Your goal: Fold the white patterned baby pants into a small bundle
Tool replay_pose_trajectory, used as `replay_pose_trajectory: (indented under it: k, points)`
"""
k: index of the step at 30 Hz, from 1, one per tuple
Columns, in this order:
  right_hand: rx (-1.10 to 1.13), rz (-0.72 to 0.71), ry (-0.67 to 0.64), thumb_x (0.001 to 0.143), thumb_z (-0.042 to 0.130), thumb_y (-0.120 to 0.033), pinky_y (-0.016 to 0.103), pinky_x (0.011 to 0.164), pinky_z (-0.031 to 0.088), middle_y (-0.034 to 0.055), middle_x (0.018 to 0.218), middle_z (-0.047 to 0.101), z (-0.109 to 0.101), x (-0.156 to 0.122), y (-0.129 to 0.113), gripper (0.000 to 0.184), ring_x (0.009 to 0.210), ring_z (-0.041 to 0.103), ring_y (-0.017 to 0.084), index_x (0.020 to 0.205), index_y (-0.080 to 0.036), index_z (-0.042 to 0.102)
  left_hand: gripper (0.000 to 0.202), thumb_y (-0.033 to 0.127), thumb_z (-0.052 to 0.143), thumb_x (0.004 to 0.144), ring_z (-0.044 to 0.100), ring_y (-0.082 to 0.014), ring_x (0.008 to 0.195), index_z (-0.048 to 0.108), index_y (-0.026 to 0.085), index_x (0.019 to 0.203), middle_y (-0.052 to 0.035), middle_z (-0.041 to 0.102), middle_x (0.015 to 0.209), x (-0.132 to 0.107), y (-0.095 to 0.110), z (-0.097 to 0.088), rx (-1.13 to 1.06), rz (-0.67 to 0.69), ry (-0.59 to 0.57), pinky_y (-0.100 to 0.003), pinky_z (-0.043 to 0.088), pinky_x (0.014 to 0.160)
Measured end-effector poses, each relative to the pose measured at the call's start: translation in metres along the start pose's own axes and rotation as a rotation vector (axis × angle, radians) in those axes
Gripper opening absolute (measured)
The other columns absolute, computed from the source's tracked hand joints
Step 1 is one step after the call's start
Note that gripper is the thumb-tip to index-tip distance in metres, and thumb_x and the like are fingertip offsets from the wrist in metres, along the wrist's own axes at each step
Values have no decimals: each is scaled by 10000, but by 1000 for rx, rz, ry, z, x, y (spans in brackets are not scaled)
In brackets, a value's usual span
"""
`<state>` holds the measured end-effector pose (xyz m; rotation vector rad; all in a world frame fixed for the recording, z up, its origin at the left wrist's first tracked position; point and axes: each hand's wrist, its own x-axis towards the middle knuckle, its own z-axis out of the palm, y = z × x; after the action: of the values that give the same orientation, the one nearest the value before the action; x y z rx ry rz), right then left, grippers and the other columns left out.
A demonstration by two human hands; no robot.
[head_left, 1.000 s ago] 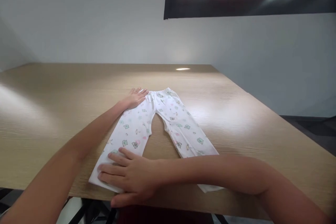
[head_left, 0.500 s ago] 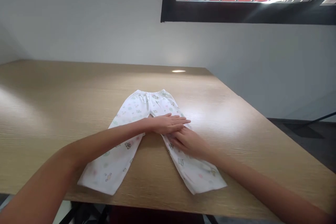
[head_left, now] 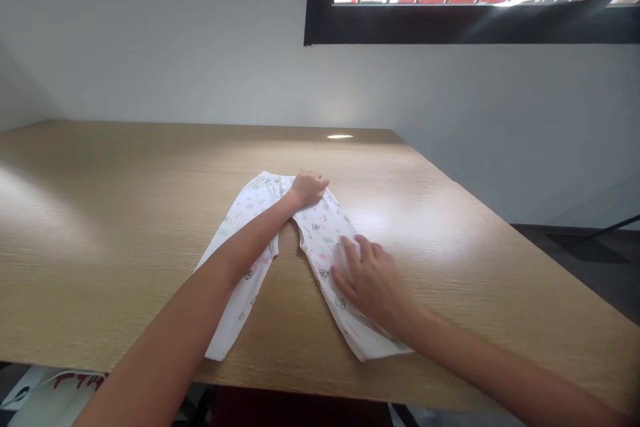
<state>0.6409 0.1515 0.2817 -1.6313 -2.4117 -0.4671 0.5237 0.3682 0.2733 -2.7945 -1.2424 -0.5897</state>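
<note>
A small pair of white patterned trousers (head_left: pixel 320 230) lies flat on the wooden table (head_left: pixel 100 213), waistband away from me, legs spread towards the near edge. My left hand (head_left: pixel 309 187) reaches across to the right side of the waistband, fingers curled down onto the fabric there. My right hand (head_left: pixel 367 277) lies on the right trouser leg about halfway down, fingers pointing away and pressed on the cloth. The left trouser leg runs under my left forearm and is partly hidden by it.
A grey wall stands behind the table, with a dark-framed window (head_left: pixel 470 20) high on the right. The table's right edge drops to a dark floor (head_left: pixel 590 260). Below the near left edge shows something white with red marks (head_left: pixel 55 393).
My left hand has moved up from the crotch area to the right end of the waistband and curled. My right hand slid slightly down the right leg. The trousers shifted a little.
</note>
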Motion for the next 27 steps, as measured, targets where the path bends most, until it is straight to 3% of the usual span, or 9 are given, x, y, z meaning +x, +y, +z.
replay_pose_trajectory:
  k: [2,5,7,12,16,18,22,24,27]
  points:
    - [-145,156,-110,860,403,-372,404,503,426,244,781,531,-8,-4,-2,375,688,525,325,861,-34,567,262,241,390,800,548,-235,797,627,204,905,-79,608,785,-1,0,0,-29,3,-21,-355,375,716]
    - [-213,19,-295,806,435,-150,343,459,381,180,644,503,-19,-3,0,180,610,513,293,658,-111,530,205,288,436,767,542,-208,664,625,213,790,-45,589,655,0,0,0,-96,7,-35,-310,360,621]
    - [-148,-52,-355,724,417,-7,315,464,363,142,633,500,-23,0,3,199,595,511,257,604,-158,463,211,321,454,752,529,-200,623,599,193,666,-47,567,603,-1,1,0,-156,-7,-24,-302,344,588]
    - [390,215,-434,817,362,-136,234,393,300,-4,554,445,-36,11,15,168,473,439,149,682,-215,301,257,343,481,712,481,-169,541,480,176,516,-24,479,505,0,1,-4,-354,-145,27,-281,300,503]
    - [944,244,-513,769,440,-195,196,403,352,-23,739,523,-62,28,12,185,506,463,109,861,-229,283,113,194,485,646,438,-120,485,437,168,546,14,428,487,8,-11,-22,-542,-246,-1,-246,298,463]
    - [1108,184,-521,744,463,-184,187,408,376,-24,796,530,-76,42,-2,308,500,465,94,955,-245,247,73,161,498,630,426,-99,477,436,165,590,23,428,507,8,-22,-41,-623,-257,-22,-230,317,464]
    - [1172,-49,-489,718,505,-186,174,386,372,-16,805,487,-88,78,-51,419,500,449,82,1041,-245,245,100,157,503,643,458,-93,528,474,170,739,10,497,635,-13,-54,-83,-709,-268,-31,-223,365,495]
    - [1173,-183,-510,696,518,-170,167,377,355,-14,797,468,-77,95,-82,446,526,449,89,1052,-240,259,146,166,506,643,483,-104,566,487,170,788,-7,528,705,-33,-74,-95,-699,-297,-40,-225,382,508]
    - [1190,-325,-682,702,513,-190,190,395,390,-16,769,475,-44,111,-129,431,533,475,107,1050,-213,260,223,194,506,653,507,-125,595,505,154,872,-38,545,758,-68,-102,-96,-628,-380,-61,-234,402,510]
